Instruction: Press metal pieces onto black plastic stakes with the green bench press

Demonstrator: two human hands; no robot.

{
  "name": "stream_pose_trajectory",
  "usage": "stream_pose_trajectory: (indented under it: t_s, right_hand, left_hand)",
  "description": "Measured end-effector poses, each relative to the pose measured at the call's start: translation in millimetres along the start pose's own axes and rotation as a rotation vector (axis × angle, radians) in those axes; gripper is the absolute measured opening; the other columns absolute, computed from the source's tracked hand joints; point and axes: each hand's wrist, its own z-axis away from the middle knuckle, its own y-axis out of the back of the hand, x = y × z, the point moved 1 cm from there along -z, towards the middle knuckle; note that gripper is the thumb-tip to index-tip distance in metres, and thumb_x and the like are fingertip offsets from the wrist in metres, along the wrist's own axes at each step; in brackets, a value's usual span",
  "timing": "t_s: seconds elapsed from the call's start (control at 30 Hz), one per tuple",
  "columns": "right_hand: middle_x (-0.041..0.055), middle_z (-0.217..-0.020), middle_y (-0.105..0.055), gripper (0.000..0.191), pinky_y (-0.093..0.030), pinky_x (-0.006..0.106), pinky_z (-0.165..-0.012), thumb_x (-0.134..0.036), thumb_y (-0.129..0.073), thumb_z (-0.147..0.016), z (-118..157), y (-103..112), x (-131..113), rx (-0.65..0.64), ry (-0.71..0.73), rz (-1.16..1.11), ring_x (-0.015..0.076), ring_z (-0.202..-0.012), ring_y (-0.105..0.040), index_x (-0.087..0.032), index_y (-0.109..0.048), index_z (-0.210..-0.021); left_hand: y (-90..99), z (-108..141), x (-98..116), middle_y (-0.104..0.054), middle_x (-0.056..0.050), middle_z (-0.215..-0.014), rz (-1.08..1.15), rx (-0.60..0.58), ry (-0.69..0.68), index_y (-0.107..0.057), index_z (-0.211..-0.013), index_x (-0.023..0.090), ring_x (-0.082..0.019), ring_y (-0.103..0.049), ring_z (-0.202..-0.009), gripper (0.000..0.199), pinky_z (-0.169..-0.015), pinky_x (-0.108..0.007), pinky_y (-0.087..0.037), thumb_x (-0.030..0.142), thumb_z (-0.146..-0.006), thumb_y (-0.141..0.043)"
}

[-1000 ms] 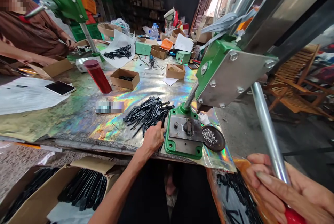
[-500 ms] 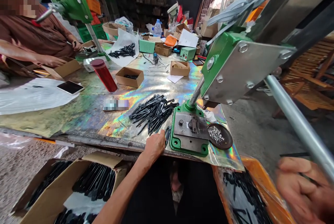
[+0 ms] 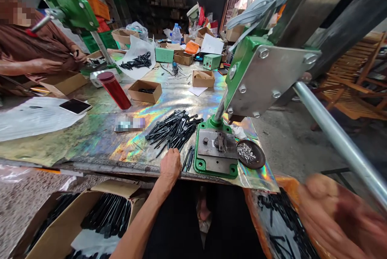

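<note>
My left hand [image 3: 170, 165] is at the table's front edge, its fingers curled together against the near side of a pile of slender black parts with flat heads [image 3: 173, 130]. Whatever lies between the fingertips is hidden. A few more black parts [image 3: 189, 158] lie between that hand and the green hand press [image 3: 216, 150]. My right hand [image 3: 335, 214] is smeared by motion at the lower right, below the press's long metal lever [image 3: 329, 120]. It is over an orange crate [image 3: 256, 226] lined with plastic and filled with black parts [image 3: 279, 218].
A round dish [image 3: 259, 158] of small silvery pieces stands right of the press. Cardboard boxes [image 3: 57, 233] of black parts are below the table at left. A red flask [image 3: 116, 94], a small carton [image 3: 151, 96] and a phone [image 3: 75, 106] lie farther back. A co-worker [image 3: 39, 53] sits at left.
My left hand has shifted left from beside the press to the pile's near edge. The right hand has moved left, over the crate. The whole view has turned slightly.
</note>
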Motion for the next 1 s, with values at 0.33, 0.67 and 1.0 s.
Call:
stream_pose_trajectory:
  t_s: [0.33,0.67,1.0]
  right_hand:
    - [-0.0007,-0.058,-0.051,0.020,-0.039,0.027,-0.045,-0.034,-0.050,-0.075,-123.5,15.4,68.5,-0.035,0.250,0.582,0.0168,-0.048,-0.047,-0.017,-0.056,-0.083]
    - [0.0092,-0.086,-0.060,0.018,-0.041,0.033,-0.076,-0.008,-0.050,-0.073,-172.7,19.5,112.8,0.059,0.374,1.125,0.0238,-0.080,-0.056,-0.015,-0.058,-0.087]
    - [0.0084,-0.080,-0.056,0.012,-0.038,0.033,-0.073,-0.013,-0.041,-0.080,-178.4,13.9,119.8,0.043,0.495,1.229,0.0238,-0.076,-0.053,-0.018,-0.051,-0.078]
  left_hand:
    - [0.7,2.3,0.6,-0.064,-0.018,-0.094,0.039,0.046,-0.017,-0.058,-0.093,0.009,-0.028,-0.066,-0.082,0.024,-0.064,-0.031,-0.046,0.013,-0.083,-0.037]
    - [-2.7,-0.5,-14.1,-0.061,-0.003,-0.063,0.496,0.121,0.059,-0.052,-0.079,0.021,-0.022,-0.061,-0.067,0.015,-0.064,-0.030,-0.042,0.029,-0.077,-0.040]
    - [-15.0,3.5,-12.0,-0.064,-0.004,-0.081,0.897,0.291,0.024,-0.054,-0.099,0.019,-0.019,-0.060,-0.073,0.032,-0.067,-0.030,-0.048,0.040,-0.077,-0.044]
